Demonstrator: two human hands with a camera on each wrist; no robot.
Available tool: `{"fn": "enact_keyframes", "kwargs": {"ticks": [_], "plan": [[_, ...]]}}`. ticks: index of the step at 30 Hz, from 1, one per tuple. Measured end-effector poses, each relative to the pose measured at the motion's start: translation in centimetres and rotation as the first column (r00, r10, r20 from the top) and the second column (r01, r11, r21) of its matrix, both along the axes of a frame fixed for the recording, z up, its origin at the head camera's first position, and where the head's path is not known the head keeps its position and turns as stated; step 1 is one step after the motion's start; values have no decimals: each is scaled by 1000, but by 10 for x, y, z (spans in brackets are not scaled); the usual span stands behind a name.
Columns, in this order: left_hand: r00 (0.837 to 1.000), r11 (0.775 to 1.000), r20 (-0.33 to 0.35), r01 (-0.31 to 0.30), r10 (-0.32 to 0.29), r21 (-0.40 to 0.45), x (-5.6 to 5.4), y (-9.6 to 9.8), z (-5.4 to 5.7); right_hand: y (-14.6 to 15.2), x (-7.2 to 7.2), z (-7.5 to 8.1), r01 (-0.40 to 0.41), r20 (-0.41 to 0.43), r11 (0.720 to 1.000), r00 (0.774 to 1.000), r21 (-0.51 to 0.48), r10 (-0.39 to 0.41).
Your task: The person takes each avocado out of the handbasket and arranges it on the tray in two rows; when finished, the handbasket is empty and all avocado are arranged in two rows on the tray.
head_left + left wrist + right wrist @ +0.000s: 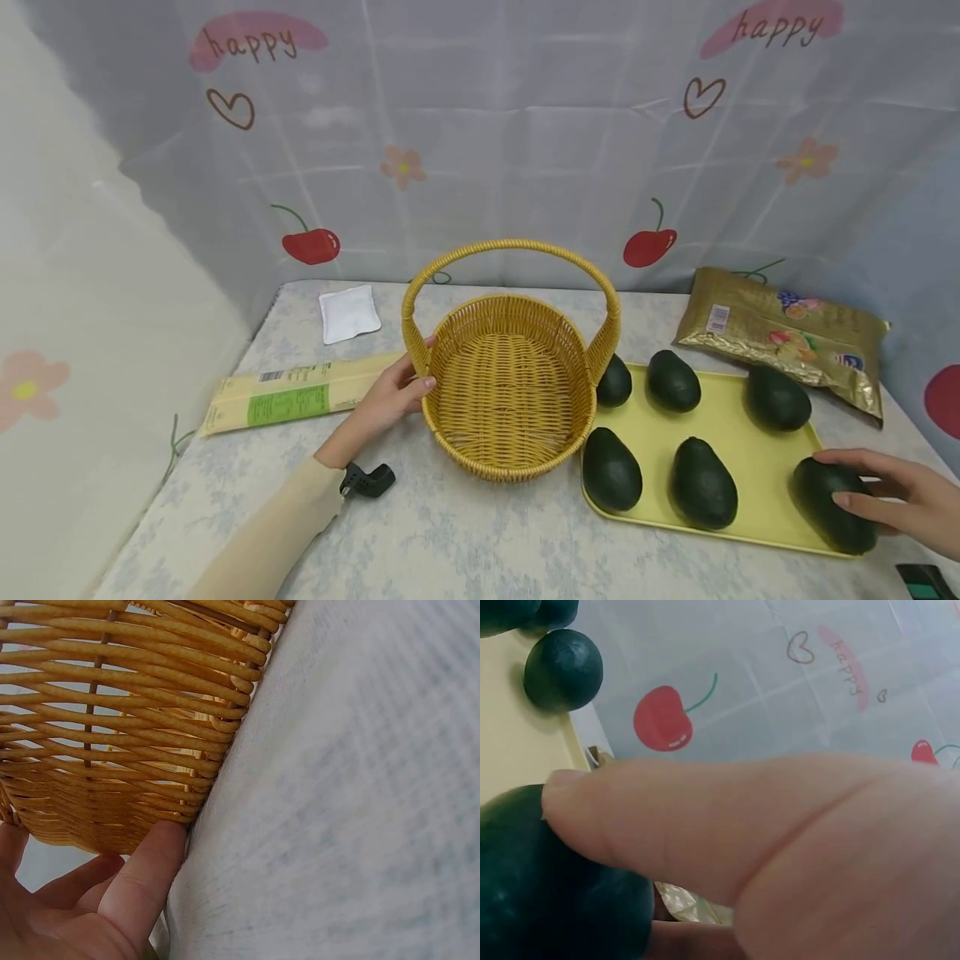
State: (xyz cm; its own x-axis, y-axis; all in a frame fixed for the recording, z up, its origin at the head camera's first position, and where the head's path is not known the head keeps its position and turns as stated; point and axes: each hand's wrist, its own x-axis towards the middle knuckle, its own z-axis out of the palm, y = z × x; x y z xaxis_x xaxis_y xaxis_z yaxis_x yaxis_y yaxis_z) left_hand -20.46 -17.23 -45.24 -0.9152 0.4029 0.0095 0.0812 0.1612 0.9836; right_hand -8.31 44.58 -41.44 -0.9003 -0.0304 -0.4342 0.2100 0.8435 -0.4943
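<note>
My left hand [393,390] rests against the left outer side of a yellow wicker basket [510,468] with a tall arched handle. In the left wrist view, the thumb [146,881] presses low on the woven wall, close to the tablecloth. No items show inside the basket. At the right, my right hand [892,492] grips a dark green avocado [828,504] at the near right corner of a yellow tray [652,521]. The right wrist view shows the thumb [652,817] across that avocado. Several more avocados [703,483] lie spread over the tray.
Behind the tray lies a gold foil bag [787,333]. To the left, a cream and green packet [292,396] reaches behind my left hand, with a small white square pouch [349,314] farther back. A printed curtain [510,167] hangs behind the table.
</note>
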Motion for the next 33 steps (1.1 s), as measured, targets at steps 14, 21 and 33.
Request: {"fn": "enact_keyframes", "kwargs": {"ticks": [14,21,33], "plan": [[1000,1000,-2,2,-2,-13,1,-1,1,10,-4,-2,-10,62,1000,998,28,8],[1000,1000,-6,5,-5,-20,1,-2,4,5,-5,6,-24,10,999,1000,38,24],[1000,997,-3,12,-12,-73,3,-2,9,3,-16,16,-90,-36,992,995,87,93]]}}
